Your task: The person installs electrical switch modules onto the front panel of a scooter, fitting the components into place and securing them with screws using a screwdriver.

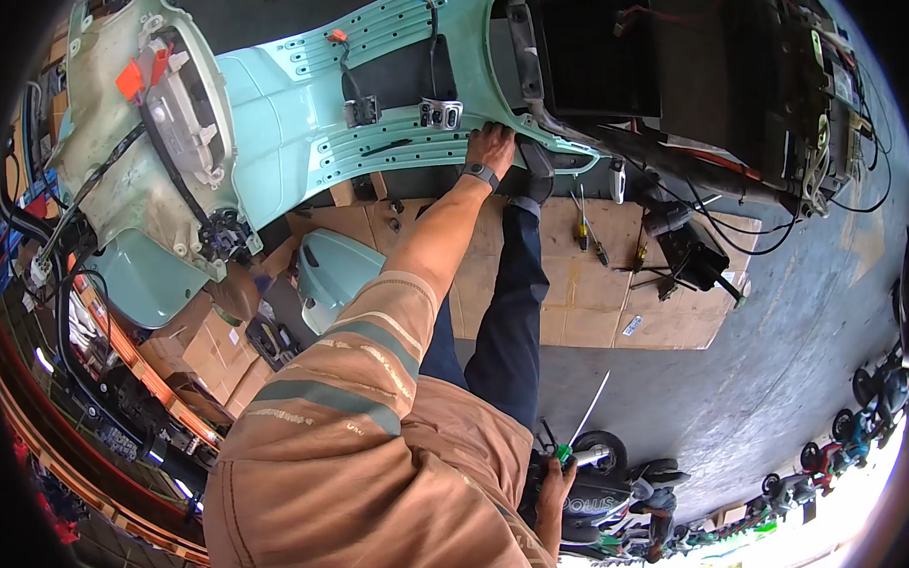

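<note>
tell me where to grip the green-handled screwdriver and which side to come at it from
Best taken by its green handle, coming from the handle end, where the right hand holds it. The handle is the thicker part, while the long, thin shaft points away from the hand, so gripping there would probably give less control.

Grey floor (805, 286) | on floor: flattened cardboard (585, 324) | on cardboard: 2 adjacent screwdrivers (582, 235), small pale packet (632, 325)

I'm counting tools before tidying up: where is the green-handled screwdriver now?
In the head view, the green-handled screwdriver is low and right of centre, held in the right hand, below the cardboard in the picture.
</note>
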Tool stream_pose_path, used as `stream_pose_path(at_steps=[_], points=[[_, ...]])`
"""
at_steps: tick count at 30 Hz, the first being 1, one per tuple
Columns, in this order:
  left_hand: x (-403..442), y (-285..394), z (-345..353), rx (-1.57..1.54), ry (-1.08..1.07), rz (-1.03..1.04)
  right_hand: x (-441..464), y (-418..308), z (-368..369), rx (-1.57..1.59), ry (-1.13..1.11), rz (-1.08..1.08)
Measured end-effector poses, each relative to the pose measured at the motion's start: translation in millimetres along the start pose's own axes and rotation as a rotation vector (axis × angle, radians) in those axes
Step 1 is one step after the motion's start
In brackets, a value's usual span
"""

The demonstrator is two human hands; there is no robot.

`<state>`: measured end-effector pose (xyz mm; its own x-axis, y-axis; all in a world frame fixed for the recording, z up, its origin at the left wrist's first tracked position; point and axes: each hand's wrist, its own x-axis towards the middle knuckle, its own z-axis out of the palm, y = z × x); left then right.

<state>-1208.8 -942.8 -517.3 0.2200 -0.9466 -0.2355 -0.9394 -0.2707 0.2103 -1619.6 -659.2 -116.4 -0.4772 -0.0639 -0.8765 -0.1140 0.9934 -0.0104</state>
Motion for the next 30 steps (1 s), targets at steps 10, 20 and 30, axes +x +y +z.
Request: stream_pose_path(at_steps=[10,20,30], points=[[-64,9,-112,-0.725,0.054,-0.439,-11,-96,33,-0.59,0.009,-0.632],[-200,7,-377,-2.029,0.053,-0.545,-155,-274,87,-0.83,-0.392,-1.289],[-244,-11,-438,-2.307,0.17,-0.428,-235,-305,92,-1.072,-0.325,-1.588]])
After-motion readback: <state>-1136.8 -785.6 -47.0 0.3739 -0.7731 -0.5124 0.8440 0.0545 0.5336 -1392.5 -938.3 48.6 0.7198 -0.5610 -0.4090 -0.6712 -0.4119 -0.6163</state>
